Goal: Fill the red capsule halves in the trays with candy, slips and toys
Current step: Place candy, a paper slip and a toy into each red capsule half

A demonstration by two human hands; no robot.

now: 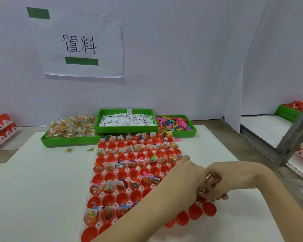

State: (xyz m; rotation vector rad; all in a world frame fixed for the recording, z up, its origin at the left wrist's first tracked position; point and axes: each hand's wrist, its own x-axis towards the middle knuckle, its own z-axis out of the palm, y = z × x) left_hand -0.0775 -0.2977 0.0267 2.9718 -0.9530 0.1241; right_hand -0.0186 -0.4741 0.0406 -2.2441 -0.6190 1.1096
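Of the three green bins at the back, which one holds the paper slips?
The middle green bin, sitting raised between the others, is filled with white printed slips. The left bin holds wrapped candy; the right bin holds bright plastic toys.

A white paper sheet [77, 44] stuck to the grey wall [173, 58] carried two large black characters, 置料. Green bars covered whatever stood above and below them. The white slips [126, 120] in the middle green bin [112, 128] bore black print too small to read.
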